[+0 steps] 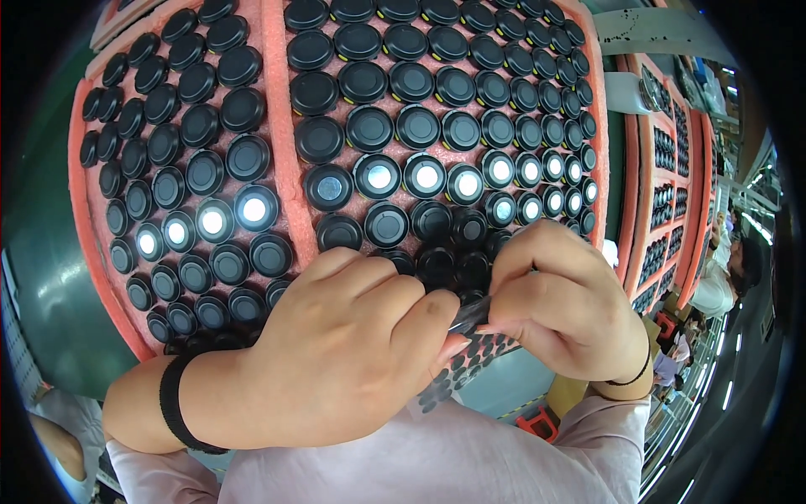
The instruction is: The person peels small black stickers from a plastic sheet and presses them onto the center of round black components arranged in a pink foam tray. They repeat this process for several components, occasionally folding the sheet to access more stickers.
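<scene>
My left hand [340, 357], with a black band at its wrist, is closed in a pinch near the lower middle. Facing it, my right hand [567, 307] pinches too, thumb against bent fingers. Between the fingertips is the glossy, bent edge of a clear sheet [437, 388] with rows of small dark round dots. The sheet hangs toward my body, and my left hand partly hides it. Just beyond both hands lie many round black discs [418, 126] with smooth circular centres, set in rows in a pink foam tray [284, 126]. Some centres reflect the lights brightly.
A foam divider splits the tray in two, and its left rim [82, 202] borders a green surface [63, 277]. More pink trays [631, 185] stand at the right, with a white container [630, 92] near them. Red stools [540, 422] and other people [718, 281] appear beyond.
</scene>
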Demonstrator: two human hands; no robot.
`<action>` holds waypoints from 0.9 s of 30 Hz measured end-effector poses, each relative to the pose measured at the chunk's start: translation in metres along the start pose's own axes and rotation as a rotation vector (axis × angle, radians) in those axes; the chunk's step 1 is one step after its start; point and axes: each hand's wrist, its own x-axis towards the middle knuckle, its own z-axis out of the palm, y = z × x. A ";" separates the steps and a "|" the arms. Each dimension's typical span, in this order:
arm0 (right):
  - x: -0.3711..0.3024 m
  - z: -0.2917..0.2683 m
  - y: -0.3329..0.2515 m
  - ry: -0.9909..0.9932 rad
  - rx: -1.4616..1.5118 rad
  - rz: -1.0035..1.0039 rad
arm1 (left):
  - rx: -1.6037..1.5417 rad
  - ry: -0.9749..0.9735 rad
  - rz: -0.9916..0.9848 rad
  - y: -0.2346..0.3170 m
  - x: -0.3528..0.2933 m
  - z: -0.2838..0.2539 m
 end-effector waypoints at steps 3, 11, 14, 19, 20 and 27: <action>0.001 -0.012 0.004 -0.027 0.024 -0.052 | -0.008 -0.016 -0.030 0.001 0.000 0.000; 0.007 -0.017 0.028 0.053 0.121 0.189 | -0.083 -0.196 0.051 0.012 0.013 -0.008; 0.010 -0.010 0.032 0.039 0.095 0.315 | -0.004 -0.147 0.097 0.010 0.014 0.004; 0.011 -0.001 0.036 0.030 -0.012 0.291 | 0.095 -0.044 0.141 -0.002 0.013 0.021; 0.011 0.000 0.036 0.034 -0.040 0.275 | 0.126 -0.057 0.142 -0.002 0.013 0.021; 0.011 0.004 0.037 0.052 -0.079 0.248 | 0.215 -0.105 0.129 -0.005 0.012 0.020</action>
